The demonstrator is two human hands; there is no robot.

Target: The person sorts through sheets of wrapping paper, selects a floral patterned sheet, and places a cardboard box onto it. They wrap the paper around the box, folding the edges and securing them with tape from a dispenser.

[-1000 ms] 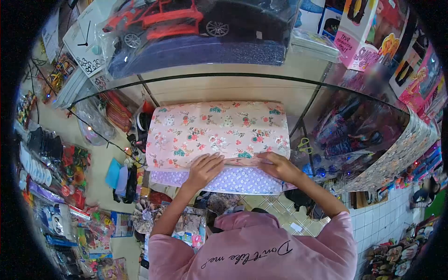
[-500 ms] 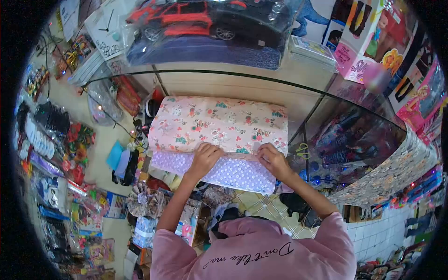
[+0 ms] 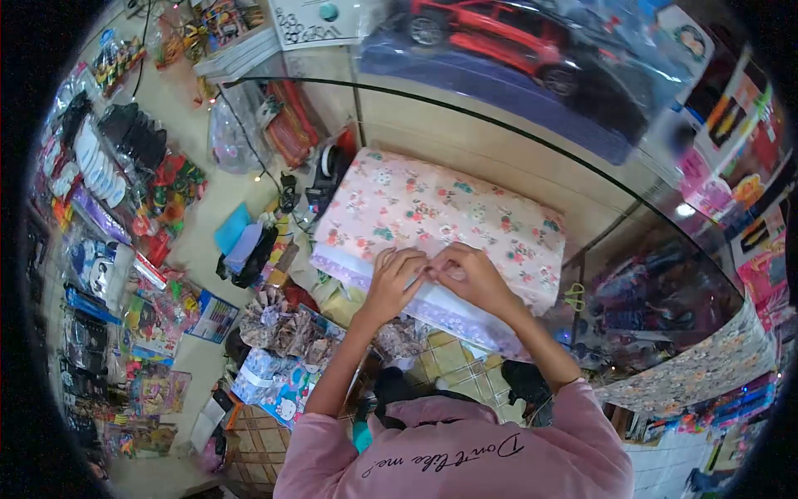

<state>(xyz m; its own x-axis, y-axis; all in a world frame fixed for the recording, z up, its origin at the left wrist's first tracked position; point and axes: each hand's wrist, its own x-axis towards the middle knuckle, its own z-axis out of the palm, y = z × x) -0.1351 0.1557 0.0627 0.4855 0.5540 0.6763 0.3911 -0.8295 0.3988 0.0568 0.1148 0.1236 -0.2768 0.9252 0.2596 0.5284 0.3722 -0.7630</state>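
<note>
A wide bundle of pink floral paper [image 3: 440, 208] lies on the glass counter, with a strip of lavender flowered paper [image 3: 490, 333] showing along its near side. My left hand [image 3: 397, 283] rests at the middle of that near edge, its bent fingers pressed on the paper. Right beside it, my right hand [image 3: 472, 281] pinches its fingertips together at the same edge. The fingertips of both hands almost touch. What sits between the right fingertips is too small to make out. Whatever lies inside the paper is hidden.
Yellow-handled scissors [image 3: 574, 297] lie right of the bundle. At its left stands a black tape dispenser [image 3: 326, 179]. A boxed red toy car [image 3: 499, 37] sits behind the glass edge. Packaged goods line the left, and wrapped parcels [image 3: 278, 382] stand below.
My hands have come together at the middle of the paper's near edge, from spots further apart. The view has turned, so the bundle appears tilted, and less of the lavender strip shows.
</note>
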